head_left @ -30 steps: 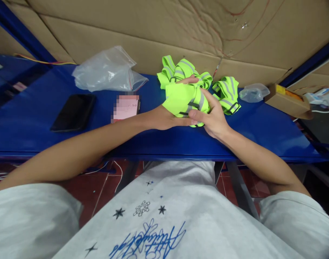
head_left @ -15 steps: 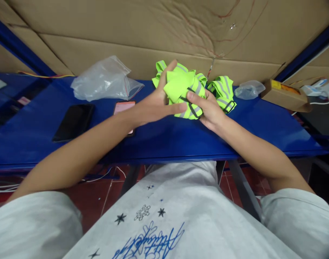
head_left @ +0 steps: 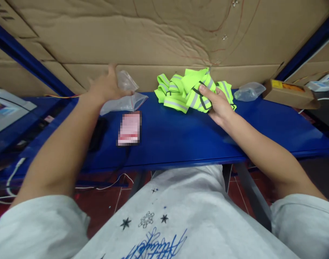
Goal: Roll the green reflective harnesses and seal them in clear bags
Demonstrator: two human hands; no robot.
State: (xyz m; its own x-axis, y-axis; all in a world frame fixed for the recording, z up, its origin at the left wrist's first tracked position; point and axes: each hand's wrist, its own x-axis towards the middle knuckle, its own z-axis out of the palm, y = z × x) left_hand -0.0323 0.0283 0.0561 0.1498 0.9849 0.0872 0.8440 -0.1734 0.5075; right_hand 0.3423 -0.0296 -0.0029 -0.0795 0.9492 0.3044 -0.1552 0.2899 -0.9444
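A folded neon-yellow reflective vest (head_left: 194, 94) with grey stripes is gripped in my right hand (head_left: 217, 106) just above the blue table (head_left: 180, 136). More neon-yellow vests (head_left: 170, 91) lie bunched behind and to its left. My left hand (head_left: 106, 86) is out at the far left, fingers spread, resting on a heap of clear plastic bags (head_left: 125, 95) against the cardboard wall.
A blurred pink phone (head_left: 130, 128) lies on the table left of centre, with a dark phone half hidden under my left forearm. A small clear bag (head_left: 248, 90) and a cardboard box (head_left: 288, 94) sit at the right. Cardboard sheets form the back wall.
My left hand let go of the vest and swung left to the plastic bags. My right hand kept the folded vest, which sank toward the pile.
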